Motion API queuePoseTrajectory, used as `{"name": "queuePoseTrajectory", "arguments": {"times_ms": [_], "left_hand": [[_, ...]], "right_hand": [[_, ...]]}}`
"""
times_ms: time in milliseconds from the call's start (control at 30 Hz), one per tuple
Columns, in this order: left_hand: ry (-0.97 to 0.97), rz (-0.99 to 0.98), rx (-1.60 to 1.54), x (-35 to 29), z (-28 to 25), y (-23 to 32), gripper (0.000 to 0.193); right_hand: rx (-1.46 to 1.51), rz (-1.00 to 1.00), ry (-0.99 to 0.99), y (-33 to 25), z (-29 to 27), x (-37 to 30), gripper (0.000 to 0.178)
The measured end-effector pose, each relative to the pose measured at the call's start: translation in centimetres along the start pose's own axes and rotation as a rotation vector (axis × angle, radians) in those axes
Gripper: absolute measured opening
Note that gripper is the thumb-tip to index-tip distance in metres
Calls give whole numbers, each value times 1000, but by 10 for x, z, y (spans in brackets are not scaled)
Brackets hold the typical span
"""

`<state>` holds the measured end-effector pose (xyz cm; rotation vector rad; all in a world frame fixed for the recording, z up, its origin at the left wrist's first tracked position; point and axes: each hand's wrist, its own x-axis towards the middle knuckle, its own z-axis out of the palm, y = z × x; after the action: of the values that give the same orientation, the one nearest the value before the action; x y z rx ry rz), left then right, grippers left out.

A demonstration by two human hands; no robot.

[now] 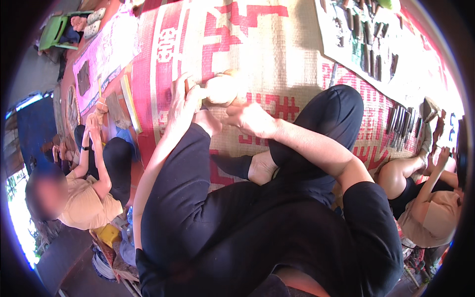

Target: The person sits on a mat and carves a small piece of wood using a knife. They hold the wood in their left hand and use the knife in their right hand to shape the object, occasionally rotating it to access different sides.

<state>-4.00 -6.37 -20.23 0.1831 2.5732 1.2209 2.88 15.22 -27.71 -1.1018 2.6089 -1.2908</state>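
A pale, rounded object (221,90), washed out by bright light and perhaps wooden, is held up in front of my crossed legs. My left hand (184,101) is closed around its left side, with the thumb lying toward it. Just below and to the right of the object is my right hand (251,119), its fingers curled. Whatever those fingers hold, if anything, is hidden. One bare foot (207,122) shows below the object, between my hands. Glare keeps me from making out the object's details.
I sit on a red and beige woven mat (297,59). Dark-handled tools (368,42) lie on a white sheet at the far right, with several more (402,121) nearer. People sit on both sides; the left one holds a small brownish piece (102,105). A green chair (55,32) stands far left.
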Motion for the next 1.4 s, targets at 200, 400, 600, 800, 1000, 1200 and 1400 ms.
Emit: {"name": "queuePoseTrajectory", "arguments": {"times_ms": [200, 400, 600, 800, 1000, 1200, 1400], "left_hand": [[-11, -18, -105, -5, 7, 18, 40], [-108, 247, 295, 5, 0, 32, 62], [-205, 353, 628, 4, 11, 60, 66], [-273, 289, 519, 3, -18, 61, 65], [-215, 554, 595, -48, -70, 195, 20], [-411, 1230, 368, -107, 32, 300, 16], [-706, 1443, -379, -178, 158, 337, 11]], "right_hand": [[-92, 267, 22, -4, -6, -34, 13], [-153, 513, 72, 37, 0, -42, 12], [-184, 659, 202, 52, -10, -49, 14], [-203, 718, 128, 51, -5, -49, 16], [-180, 712, 207, 65, 5, -51, 14], [-201, 711, 175, 65, -8, -65, 17], [-189, 778, 84, 45, -4, -49, 19]]}}
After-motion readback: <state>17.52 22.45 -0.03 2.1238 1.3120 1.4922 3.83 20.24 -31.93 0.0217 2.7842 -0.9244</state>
